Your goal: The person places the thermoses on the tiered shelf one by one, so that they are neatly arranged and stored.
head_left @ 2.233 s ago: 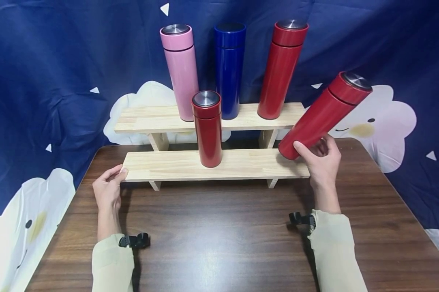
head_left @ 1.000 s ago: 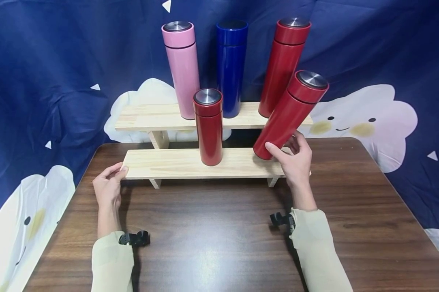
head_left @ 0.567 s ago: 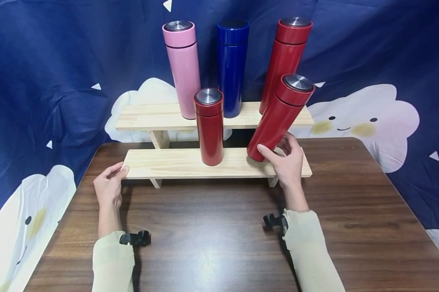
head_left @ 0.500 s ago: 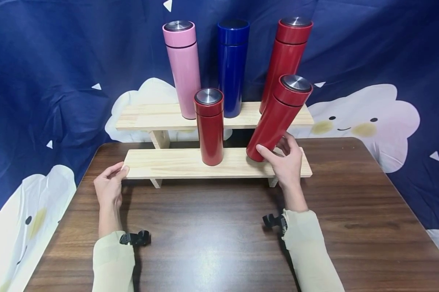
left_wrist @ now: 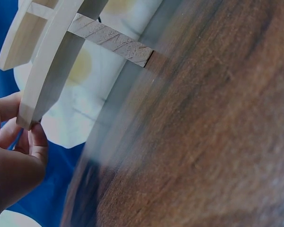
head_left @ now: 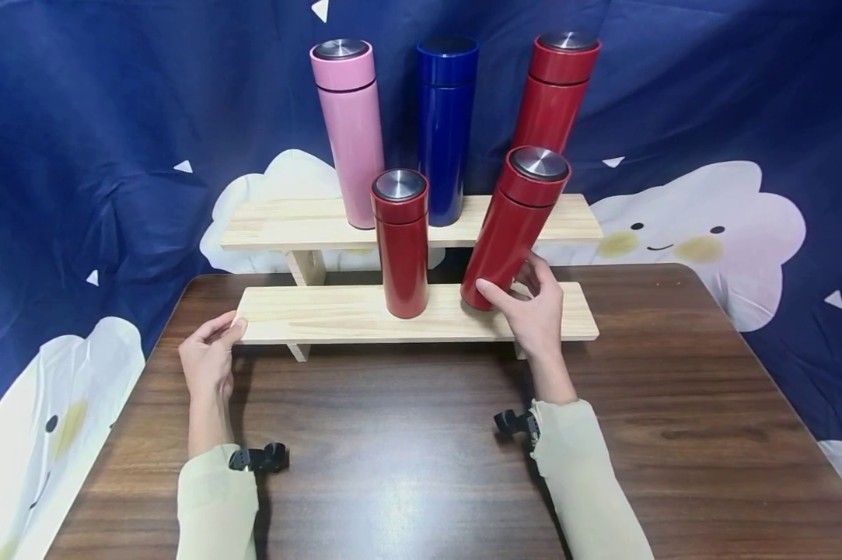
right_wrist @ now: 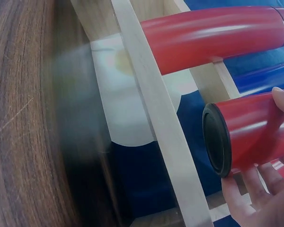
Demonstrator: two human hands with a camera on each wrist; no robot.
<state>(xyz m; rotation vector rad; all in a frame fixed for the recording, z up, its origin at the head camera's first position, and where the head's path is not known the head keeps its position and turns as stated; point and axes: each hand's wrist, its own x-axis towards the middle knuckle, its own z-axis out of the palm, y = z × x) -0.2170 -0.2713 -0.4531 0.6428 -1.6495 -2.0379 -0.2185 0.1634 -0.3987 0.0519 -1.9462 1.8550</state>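
Note:
My right hand (head_left: 536,313) grips a red thermos (head_left: 506,237) near its bottom, thumb in front and fingers behind. The thermos leans to the right over the lower board (head_left: 309,315) of a pale wooden two-tier stand. In the right wrist view its black base (right_wrist: 217,140) shows, raised off the wood. At the left end of that board, my left hand (head_left: 207,362) pinches the corner between thumb and fingers; the left wrist view shows this board end (left_wrist: 31,111) close up. Another red thermos (head_left: 403,260) stands upright on the lower board, left of the held one.
On the upper board (head_left: 274,225) stand a pink thermos (head_left: 354,148), a blue thermos (head_left: 447,140) and a red thermos (head_left: 550,109), partly hidden by the held one. The stand rests on a dark wooden table (head_left: 393,435), before a blue curtain (head_left: 148,101) with white clouds.
My right hand has carried the red thermos leftward from the right end of the lower board, and it leans less than before. My left hand has stayed on the board's corner.

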